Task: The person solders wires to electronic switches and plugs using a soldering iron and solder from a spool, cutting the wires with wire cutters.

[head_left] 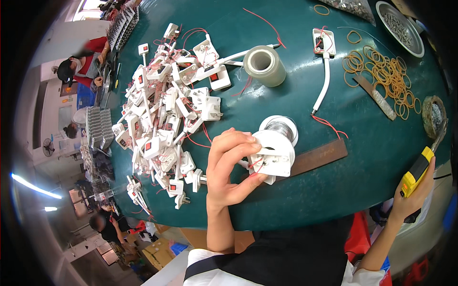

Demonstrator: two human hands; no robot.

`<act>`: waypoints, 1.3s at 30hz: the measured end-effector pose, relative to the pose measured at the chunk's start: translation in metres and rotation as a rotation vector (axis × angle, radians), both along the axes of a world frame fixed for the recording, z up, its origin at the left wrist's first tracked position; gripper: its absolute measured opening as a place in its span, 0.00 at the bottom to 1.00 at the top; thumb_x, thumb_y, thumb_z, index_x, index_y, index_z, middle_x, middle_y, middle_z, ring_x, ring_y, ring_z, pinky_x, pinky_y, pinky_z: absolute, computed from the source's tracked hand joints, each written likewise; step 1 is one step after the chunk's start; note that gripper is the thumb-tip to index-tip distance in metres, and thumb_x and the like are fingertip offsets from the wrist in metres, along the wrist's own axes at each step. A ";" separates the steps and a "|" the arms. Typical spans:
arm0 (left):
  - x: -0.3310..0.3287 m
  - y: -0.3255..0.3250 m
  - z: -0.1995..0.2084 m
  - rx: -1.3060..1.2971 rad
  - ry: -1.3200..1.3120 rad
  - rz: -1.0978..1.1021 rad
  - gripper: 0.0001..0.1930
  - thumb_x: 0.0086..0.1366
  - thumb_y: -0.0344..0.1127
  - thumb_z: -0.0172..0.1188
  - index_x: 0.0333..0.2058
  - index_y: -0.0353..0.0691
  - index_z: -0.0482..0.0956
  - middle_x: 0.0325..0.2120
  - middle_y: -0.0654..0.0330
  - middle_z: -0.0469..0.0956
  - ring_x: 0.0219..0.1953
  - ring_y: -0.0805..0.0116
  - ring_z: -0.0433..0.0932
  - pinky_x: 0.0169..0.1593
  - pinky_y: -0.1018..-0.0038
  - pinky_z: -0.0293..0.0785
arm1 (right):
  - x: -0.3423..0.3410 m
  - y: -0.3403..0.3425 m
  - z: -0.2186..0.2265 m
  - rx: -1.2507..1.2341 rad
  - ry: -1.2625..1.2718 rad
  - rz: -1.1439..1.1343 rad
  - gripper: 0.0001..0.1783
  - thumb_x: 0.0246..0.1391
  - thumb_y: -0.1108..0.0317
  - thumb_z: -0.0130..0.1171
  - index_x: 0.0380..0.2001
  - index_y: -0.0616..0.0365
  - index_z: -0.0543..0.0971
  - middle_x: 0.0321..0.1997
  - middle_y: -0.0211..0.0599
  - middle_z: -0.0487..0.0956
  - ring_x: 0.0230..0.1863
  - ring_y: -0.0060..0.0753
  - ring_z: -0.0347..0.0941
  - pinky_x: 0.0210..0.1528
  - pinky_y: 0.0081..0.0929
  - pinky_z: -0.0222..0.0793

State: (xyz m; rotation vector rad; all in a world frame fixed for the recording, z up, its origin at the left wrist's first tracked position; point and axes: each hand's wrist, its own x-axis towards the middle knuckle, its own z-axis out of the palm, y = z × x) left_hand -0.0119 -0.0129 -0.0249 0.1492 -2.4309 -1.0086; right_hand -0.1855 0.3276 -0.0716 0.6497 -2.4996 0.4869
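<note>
In the head view, the left hand point(223, 176) reaches up from the lower edge above the green table point(305, 200), fingers on top and thumb beneath, pinching a white plug housing point(276, 165). At far right, the right hand point(411, 202) is wrapped around a yellow-and-black tool point(417, 172), its metal end angled up toward a round pot point(426, 117). The housing partly hides a wire spool point(281, 126); a brown bar point(322, 156) extends rightward behind it. White plugs point(164, 109) are heaped to the left, rubber bands point(396, 89) lie right.
</note>
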 end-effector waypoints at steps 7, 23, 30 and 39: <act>0.003 -0.002 -0.004 0.004 0.006 -0.021 0.25 0.42 0.34 0.71 0.42 0.38 0.77 0.43 0.55 0.74 0.47 0.58 0.73 0.59 0.56 0.60 | -0.001 0.004 -0.003 -0.028 -0.038 0.006 0.42 0.35 0.82 0.58 0.61 0.62 0.65 0.60 0.42 0.71 0.51 0.45 0.71 0.55 0.29 0.64; -0.010 0.004 -0.006 0.123 -0.045 0.098 0.29 0.47 0.31 0.67 0.50 0.32 0.73 0.49 0.50 0.70 0.52 0.56 0.70 0.58 0.65 0.62 | 0.000 0.004 0.011 0.012 -0.165 -0.024 0.38 0.40 0.85 0.56 0.60 0.62 0.66 0.59 0.43 0.71 0.49 0.43 0.71 0.54 0.29 0.64; -0.001 0.018 0.001 -0.018 0.078 0.276 0.12 0.46 0.28 0.64 0.33 0.37 0.76 0.46 0.52 0.70 0.53 0.54 0.70 0.59 0.57 0.61 | 0.030 -0.009 0.066 -0.749 -0.431 0.127 0.35 0.52 0.70 0.54 0.62 0.70 0.58 0.41 0.44 0.73 0.36 0.30 0.70 0.44 0.24 0.67; -0.010 0.023 0.005 -0.113 0.041 0.322 0.07 0.48 0.24 0.63 0.28 0.38 0.77 0.40 0.55 0.77 0.46 0.57 0.77 0.59 0.53 0.61 | 0.048 -0.064 0.087 -1.517 -1.602 0.333 0.52 0.40 0.66 0.66 0.65 0.67 0.50 0.29 0.48 0.76 0.27 0.38 0.77 0.20 0.27 0.78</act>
